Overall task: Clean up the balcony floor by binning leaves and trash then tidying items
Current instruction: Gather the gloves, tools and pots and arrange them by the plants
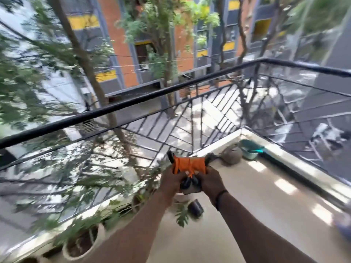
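Observation:
Both my hands are stretched out in front of me over the balcony floor (256,196), gripping an orange and black bundle (190,165) that looks like gloves or cloth. My left hand (171,180) pinches its lower left side. My right hand (211,180) holds its lower right side, fingers closed, with a dark band on the wrist. The picture is blurred by motion, so I cannot tell exactly what the bundle is.
A black metal railing (144,99) runs around the balcony edge. Potted plants (81,242) line the left ledge. A small dark container (195,206) lies on the floor. In the far corner sit a brownish lump (231,154) and a teal dustpan (250,149).

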